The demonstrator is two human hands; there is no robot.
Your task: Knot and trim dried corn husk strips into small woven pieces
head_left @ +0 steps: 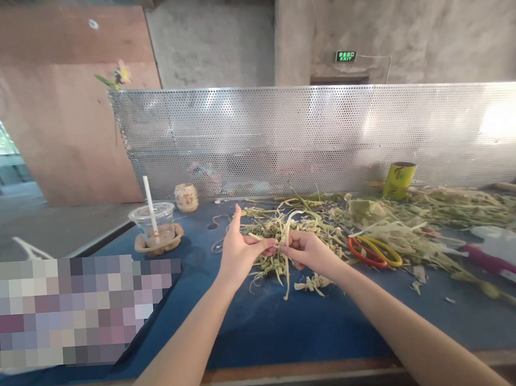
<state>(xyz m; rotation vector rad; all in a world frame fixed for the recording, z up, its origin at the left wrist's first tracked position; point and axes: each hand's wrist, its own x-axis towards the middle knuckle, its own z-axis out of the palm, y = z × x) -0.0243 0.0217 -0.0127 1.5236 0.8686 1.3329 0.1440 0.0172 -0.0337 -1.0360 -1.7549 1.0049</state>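
Note:
Both hands meet over a heap of dried plant stalks (269,266) in the middle of the blue table. My left hand (239,249) pinches a pale plant strip between thumb and fingers, with its index finger pointing up. Close beside it, my right hand (307,251) is closed on the same pale plant strip (288,270), which curls above the fingers and hangs down below them. Exactly where the strip runs between the fingertips is hidden. A small tuft of dry fibres (313,284) lies just below my right hand.
Scissors with red and yellow handles (391,256) lie right of my right hand. More dried stalks (442,205) spread rightward, near a yellow-green can (399,179). At left stand a lidded plastic cup (152,223) with a straw and a small woven pot (186,197). A perforated metal screen (245,124) borders the back.

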